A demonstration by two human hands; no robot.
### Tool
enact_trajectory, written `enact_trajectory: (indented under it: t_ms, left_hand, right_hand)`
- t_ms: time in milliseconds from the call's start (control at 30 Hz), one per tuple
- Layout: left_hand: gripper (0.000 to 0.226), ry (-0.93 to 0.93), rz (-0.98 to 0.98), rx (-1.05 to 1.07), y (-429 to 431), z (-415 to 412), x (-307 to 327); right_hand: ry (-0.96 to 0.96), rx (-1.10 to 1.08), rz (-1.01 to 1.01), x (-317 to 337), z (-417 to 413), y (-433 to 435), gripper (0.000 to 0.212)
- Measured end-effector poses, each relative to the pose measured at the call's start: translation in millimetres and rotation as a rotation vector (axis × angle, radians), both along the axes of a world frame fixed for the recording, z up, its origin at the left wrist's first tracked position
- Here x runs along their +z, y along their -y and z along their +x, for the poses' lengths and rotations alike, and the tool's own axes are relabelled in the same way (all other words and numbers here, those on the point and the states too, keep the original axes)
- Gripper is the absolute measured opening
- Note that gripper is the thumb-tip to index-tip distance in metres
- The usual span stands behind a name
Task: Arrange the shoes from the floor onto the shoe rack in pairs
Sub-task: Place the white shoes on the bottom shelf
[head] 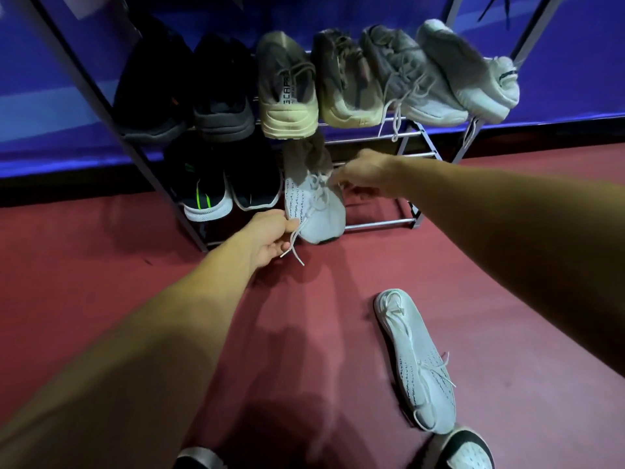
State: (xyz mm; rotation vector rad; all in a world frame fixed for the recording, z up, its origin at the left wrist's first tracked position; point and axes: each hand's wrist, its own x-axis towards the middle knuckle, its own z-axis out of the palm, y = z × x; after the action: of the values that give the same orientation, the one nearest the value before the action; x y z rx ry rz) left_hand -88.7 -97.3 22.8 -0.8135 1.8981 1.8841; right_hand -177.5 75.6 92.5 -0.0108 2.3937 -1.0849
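A white knit shoe (313, 206) lies on the lowest tier of the metal shoe rack (375, 225), toe pointing toward me and sticking out over the front bar. My left hand (270, 236) pinches its left side near the loose lace. My right hand (363, 174) grips its laces and collar from the right. The matching white shoe (416, 362) lies on the red floor at the lower right, apart from both hands. A black pair with a green stripe (223, 187) stands to the left on the same tier.
The upper tier holds a black pair (189, 89), a beige pair (314, 86) and a light grey pair (439, 72). A blue wall panel (50, 79) stands behind the rack. My two feet in shoes (466, 451) show at the bottom edge.
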Motion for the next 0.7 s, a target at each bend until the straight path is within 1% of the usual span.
enact_trajectory:
  t_ms: [67,133,200,267,400,500,600,700]
  left_hand:
    - [0.017,-0.003,0.031,0.067,-4,-4,0]
    - [0.021,-0.014,0.054,0.112,-9,-7,-1]
    - [0.023,-0.011,0.082,0.149,-13,-9,-2]
    - [0.021,-0.005,0.107,0.189,-17,-11,-2]
    - [0.013,-0.008,0.197,0.304,-22,-16,-2]
    - [0.006,-0.023,0.231,0.388,-20,-20,2]
    - [0.019,-0.047,0.253,0.471,-18,-25,4]
    - [0.018,-0.027,0.211,0.475,-19,-26,6]
  right_hand:
    - [0.066,0.082,0.123,-9,3,-3,0.020]
    - [0.116,0.109,0.180,-15,6,-7,0.013]
    - [0.228,0.143,0.189,-20,9,-10,0.021]
    - [0.290,0.151,0.150,-24,12,-11,0.027]
    - [0.234,0.042,0.062,-25,7,-6,0.035]
    - [0.312,-0.057,-0.031,-24,3,0,0.036]
    - [0.372,-0.197,-0.154,-26,1,10,0.033]
    - [0.329,-0.261,-0.189,-30,2,18,0.033]
